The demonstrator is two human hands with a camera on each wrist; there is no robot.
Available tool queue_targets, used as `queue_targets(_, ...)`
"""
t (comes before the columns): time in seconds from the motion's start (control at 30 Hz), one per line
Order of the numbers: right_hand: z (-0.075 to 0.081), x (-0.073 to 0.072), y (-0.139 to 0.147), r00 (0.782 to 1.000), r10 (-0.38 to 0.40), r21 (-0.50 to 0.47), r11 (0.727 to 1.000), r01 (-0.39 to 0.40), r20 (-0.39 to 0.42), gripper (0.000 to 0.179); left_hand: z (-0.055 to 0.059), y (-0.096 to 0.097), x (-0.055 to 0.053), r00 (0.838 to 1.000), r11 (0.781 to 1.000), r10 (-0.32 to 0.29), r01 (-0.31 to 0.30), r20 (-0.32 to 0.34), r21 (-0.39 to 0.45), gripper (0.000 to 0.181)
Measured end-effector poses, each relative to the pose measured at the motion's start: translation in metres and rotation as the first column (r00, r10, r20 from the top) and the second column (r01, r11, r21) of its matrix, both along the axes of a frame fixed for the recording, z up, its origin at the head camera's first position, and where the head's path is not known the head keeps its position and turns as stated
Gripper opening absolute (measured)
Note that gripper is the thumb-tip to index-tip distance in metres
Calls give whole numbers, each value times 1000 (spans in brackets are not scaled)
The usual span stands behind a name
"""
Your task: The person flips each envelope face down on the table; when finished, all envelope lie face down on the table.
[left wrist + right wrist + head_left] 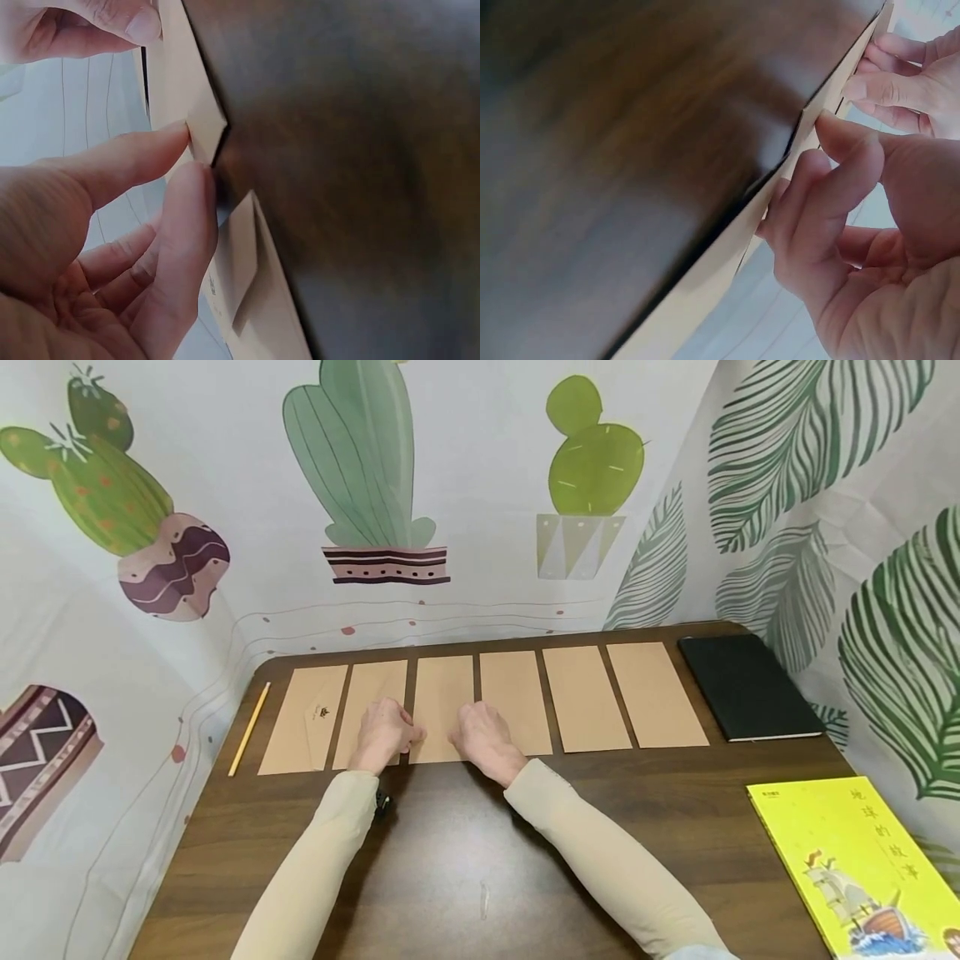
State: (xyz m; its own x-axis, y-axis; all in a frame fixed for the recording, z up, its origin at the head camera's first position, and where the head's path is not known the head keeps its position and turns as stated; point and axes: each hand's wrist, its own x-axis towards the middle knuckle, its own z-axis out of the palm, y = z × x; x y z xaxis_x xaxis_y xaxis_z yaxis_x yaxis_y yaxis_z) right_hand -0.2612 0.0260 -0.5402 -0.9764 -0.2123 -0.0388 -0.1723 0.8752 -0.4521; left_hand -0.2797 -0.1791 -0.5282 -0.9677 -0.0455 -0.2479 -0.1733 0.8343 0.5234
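Several brown paper envelopes lie side by side in a row along the far part of the table. At the near corners of the third envelope from the left (444,689), both hands are at work. My left hand (384,731) pinches its left corner (208,124) between thumb and index finger. Opposite it, my right hand (486,735) holds the right corner, the thumb (836,135) on the paper and the other fingers curled at the edge. The leftmost envelope (288,718) shows a pointed flap and a small dark crown print.
A yellow pencil (250,727) lies left of the row. To the right are a black notebook (746,685) and, nearer, a yellow book (832,852) with a ship on its cover. A patterned cloth (495,460) hangs behind the brown wooden table (435,868).
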Motion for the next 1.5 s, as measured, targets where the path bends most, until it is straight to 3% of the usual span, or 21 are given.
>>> queue_targets(0.1,-9,-2,1,1000,14,-25,1000,-15,-21,44,5,-1,11,998,998,6,-3,-57,56,17)
queue_targets(0.13,-9,-1,1,999,15,-43,999,-16,-30,43,12,0,17,998,997,9,-4,-69,75,18)
queue_targets(0.23,12,14,1,1000,3,-109,994,-4,-16,33,34,4,37,992,993,35,-21,-117,116,18)
queue_targets(0.33,46,34,-2,1000,-6,-150,989,7,9,28,59,6,55,984,993,50,-31,-170,111,18)
queue_targets(0.43,68,48,-7,999,5,-157,988,1,37,30,67,0,65,963,995,62,-39,-261,92,16)
queue_targets(0.53,77,53,-15,997,23,-174,985,-10,71,33,67,-13,69,940,996,75,-53,-332,74,15)
queue_targets(0.63,77,53,-26,995,45,-200,979,-27,85,34,66,-29,72,931,996,85,-71,-355,54,16)
queue_targets(0.73,65,47,-39,996,65,-215,975,-50,66,35,65,-45,74,934,996,93,-91,-344,21,19)
queue_targets(0.9,65,39,-60,994,100,-193,977,-90,43,37,63,-62,74,940,994,98,-108,-327,-12,23)
queue_targets(0.93,76,42,-64,992,108,-194,977,-93,68,36,63,-64,74,940,994,99,-109,-327,-14,23)
queue_targets(1.1,72,33,-85,986,153,-188,972,-138,66,43,61,-69,71,940,993,108,-120,-325,-19,22)
queue_targets(1.17,70,29,-92,985,165,-168,974,-155,47,47,61,-70,70,941,992,113,-126,-318,-22,22)
queue_targets(1.33,68,25,-109,983,181,-46,982,-181,1,23,61,-74,67,941,991,120,-134,-316,-22,21)
queue_targets(1.5,54,18,-122,987,162,59,985,-161,-10,19,60,-75,68,937,989,133,-145,-323,-13,21)
